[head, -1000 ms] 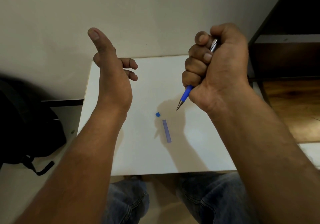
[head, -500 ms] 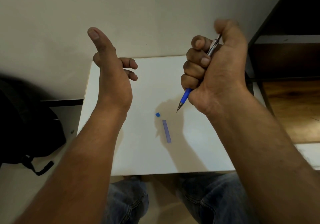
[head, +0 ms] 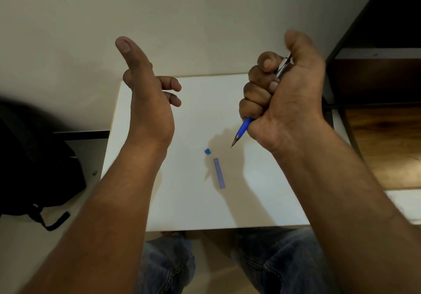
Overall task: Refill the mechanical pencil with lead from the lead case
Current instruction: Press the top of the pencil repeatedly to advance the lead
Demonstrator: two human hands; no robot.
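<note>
The thin lead could snap or fall if the thumb pushes the top too hard. The right hand [head: 282, 102] is a tight fist around the mechanical pencil [head: 243, 129], tip down, thumb up, above the white table [head: 141, 179]. The left hand [head: 148, 102] is raised, empty, fingers loosely curled. The lead case [head: 219, 173] lies on the table beside a small blue cap [head: 207, 151].

White table [head: 262, 202] with a slim lead case [head: 219, 173] and, just beside it, its small blue cap [head: 207, 151].
</note>
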